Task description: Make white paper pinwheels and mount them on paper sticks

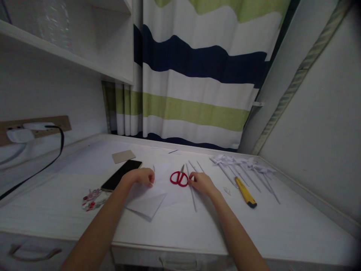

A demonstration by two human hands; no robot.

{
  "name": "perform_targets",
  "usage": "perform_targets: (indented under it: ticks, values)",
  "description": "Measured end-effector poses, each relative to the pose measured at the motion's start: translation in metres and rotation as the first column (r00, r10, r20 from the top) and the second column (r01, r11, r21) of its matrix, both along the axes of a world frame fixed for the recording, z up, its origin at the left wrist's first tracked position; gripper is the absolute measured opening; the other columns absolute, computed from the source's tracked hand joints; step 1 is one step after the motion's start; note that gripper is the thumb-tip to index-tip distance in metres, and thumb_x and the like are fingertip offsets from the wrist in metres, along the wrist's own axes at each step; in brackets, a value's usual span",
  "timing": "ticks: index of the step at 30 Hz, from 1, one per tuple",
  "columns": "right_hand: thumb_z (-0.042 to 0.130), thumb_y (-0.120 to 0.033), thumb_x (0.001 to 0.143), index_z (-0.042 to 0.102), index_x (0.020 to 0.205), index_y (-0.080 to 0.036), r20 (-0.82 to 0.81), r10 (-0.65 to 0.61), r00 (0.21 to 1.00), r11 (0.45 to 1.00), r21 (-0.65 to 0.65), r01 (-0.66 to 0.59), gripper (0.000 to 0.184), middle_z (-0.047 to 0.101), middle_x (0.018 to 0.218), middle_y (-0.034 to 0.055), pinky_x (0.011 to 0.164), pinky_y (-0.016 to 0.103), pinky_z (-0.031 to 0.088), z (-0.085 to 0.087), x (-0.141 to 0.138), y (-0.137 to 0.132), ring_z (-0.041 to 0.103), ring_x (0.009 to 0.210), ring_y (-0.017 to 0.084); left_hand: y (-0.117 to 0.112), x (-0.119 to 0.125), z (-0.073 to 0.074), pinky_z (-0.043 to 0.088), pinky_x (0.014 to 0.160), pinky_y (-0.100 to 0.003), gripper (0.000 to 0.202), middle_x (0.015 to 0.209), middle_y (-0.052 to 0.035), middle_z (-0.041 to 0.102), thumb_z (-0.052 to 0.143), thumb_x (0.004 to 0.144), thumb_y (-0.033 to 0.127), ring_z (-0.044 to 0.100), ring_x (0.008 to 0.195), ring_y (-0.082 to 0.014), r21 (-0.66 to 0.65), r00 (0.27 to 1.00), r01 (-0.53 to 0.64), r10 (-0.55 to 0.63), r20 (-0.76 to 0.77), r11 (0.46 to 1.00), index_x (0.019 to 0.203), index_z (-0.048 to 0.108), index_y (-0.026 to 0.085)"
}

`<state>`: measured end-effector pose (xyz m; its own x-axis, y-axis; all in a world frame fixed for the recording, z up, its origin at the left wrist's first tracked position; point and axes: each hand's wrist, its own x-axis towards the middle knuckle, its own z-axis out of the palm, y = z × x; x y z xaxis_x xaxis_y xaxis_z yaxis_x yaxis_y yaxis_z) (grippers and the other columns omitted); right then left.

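Note:
My left hand (141, 176) rests on the white desk (254, 226) with its fingers curled, on the top corner of a folded white paper (146, 203). My right hand (200, 183) lies beside the red-handled scissors (178, 177), fingertips touching the handle's right loop, fingers bent over a thin white stick (193, 196). What the left fingers pinch, if anything, is hidden.
A dark phone (122, 174) and a brown card (123, 156) lie left of my left hand. A yellow utility knife (246, 192) and several white paper pinwheels on sticks (242, 165) lie to the right. Small red and white bits (91, 199) sit near the left edge. A striped curtain (194, 86) hangs behind.

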<state>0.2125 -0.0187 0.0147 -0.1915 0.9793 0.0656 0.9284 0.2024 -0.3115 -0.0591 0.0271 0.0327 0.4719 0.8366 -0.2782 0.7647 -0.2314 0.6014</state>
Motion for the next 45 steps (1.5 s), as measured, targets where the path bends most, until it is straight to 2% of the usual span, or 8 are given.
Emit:
perform_targets:
  ticks: [8, 16, 21, 30, 35, 39, 42, 45]
  values:
    - [0.044, -0.031, 0.084, 0.053, 0.096, -0.014, -0.276, 0.049, 0.960, 0.998, 0.040, -0.040, 0.023, 0.057, 0.094, 0.0047, 0.071, 0.035, 0.046, 0.001, -0.013, -0.003, 0.056, 0.081, 0.015, -0.004, 0.004, 0.018, 0.043, 0.059, -0.025, 0.014, 0.072, 0.0006, 0.056, 0.054, 0.077, 0.026, 0.053, 0.064, -0.0107, 0.065, 0.959, 0.099, -0.112, 0.261, 0.993, 0.076, 0.055, 0.012]
    - [0.045, -0.030, 0.084, 0.053, 0.094, -0.012, -0.623, 0.180, 0.761, 0.969, -0.021, -0.246, 0.022, 0.058, 0.081, 0.0017, 0.056, 0.026, 0.048, -0.006, -0.032, -0.003, 0.056, 0.063, 0.010, -0.005, 0.025, 0.019, 0.031, 0.043, -0.017, 0.028, 0.063, 0.0035, 0.049, 0.057, 0.065, 0.041, 0.044, 0.052, -0.0081, 0.137, 0.846, 0.006, -0.078, 0.527, 0.991, 0.073, 0.051, 0.015]
    - [0.046, -0.027, 0.083, 0.053, 0.092, -0.012, -0.724, 0.134, 0.677, 0.970, -0.043, -0.238, 0.019, 0.057, 0.080, 0.0012, 0.053, 0.024, 0.047, -0.008, -0.029, 0.001, 0.055, 0.061, 0.009, -0.008, 0.029, 0.020, 0.033, 0.043, -0.016, 0.028, 0.062, 0.0033, 0.050, 0.058, 0.065, 0.040, 0.046, 0.052, -0.0080, 0.100, 0.812, -0.002, -0.057, 0.582, 0.995, 0.076, 0.050, 0.015]
    - [0.046, -0.028, 0.083, 0.053, 0.093, -0.012, -0.819, 0.109, 0.564, 0.983, 0.005, -0.183, 0.020, 0.057, 0.083, 0.0019, 0.057, 0.026, 0.048, -0.005, -0.026, 0.000, 0.056, 0.065, 0.011, -0.018, 0.039, 0.016, 0.041, 0.052, -0.021, 0.036, 0.069, -0.0021, 0.062, 0.063, 0.061, 0.038, 0.056, 0.063, -0.0154, -0.072, 0.839, 0.177, -0.112, 0.532, 0.982, 0.085, 0.058, 0.012]
    - [0.046, -0.028, 0.083, 0.053, 0.094, -0.012, -0.804, 0.087, 0.588, 0.990, 0.006, -0.138, 0.021, 0.058, 0.083, 0.0020, 0.057, 0.027, 0.048, -0.006, -0.032, -0.002, 0.057, 0.066, 0.011, -0.026, 0.047, 0.011, 0.042, 0.052, -0.022, 0.029, 0.071, -0.0039, 0.065, 0.064, 0.062, 0.037, 0.057, 0.061, -0.0163, -0.180, 0.853, 0.257, -0.135, 0.504, 0.949, 0.076, 0.064, 0.012]
    - [0.044, -0.031, 0.084, 0.053, 0.097, -0.012, -0.754, 0.024, 0.657, 1.000, 0.020, -0.013, 0.024, 0.057, 0.089, 0.0032, 0.062, 0.030, 0.048, -0.006, -0.031, 0.002, 0.057, 0.072, 0.014, -0.028, 0.043, 0.011, 0.044, 0.045, -0.024, 0.029, 0.063, -0.0076, 0.065, 0.066, 0.061, 0.037, 0.058, 0.053, -0.0176, -0.287, 0.855, 0.279, -0.101, 0.509, 0.916, 0.073, 0.065, 0.010]
    - [0.044, -0.030, 0.084, 0.052, 0.099, -0.013, -0.668, -0.046, 0.742, 0.996, 0.022, 0.081, 0.024, 0.057, 0.090, 0.0038, 0.063, 0.031, 0.048, -0.006, -0.028, 0.006, 0.057, 0.073, 0.013, -0.023, 0.033, 0.016, 0.046, 0.048, -0.025, 0.032, 0.067, -0.0086, 0.065, 0.065, 0.063, 0.036, 0.060, 0.057, -0.0179, -0.262, 0.803, 0.192, 0.003, 0.596, 0.946, 0.079, 0.064, 0.009]
    - [0.044, -0.031, 0.084, 0.053, 0.097, -0.013, -0.522, -0.090, 0.848, 0.991, 0.036, 0.127, 0.024, 0.058, 0.090, 0.0038, 0.065, 0.032, 0.048, -0.005, -0.031, 0.007, 0.057, 0.074, 0.014, -0.016, 0.023, 0.020, 0.048, 0.056, -0.026, 0.036, 0.079, -0.0079, 0.066, 0.060, 0.068, 0.037, 0.060, 0.068, -0.0180, -0.210, 0.684, 0.039, 0.128, 0.719, 0.977, 0.092, 0.059, 0.010]
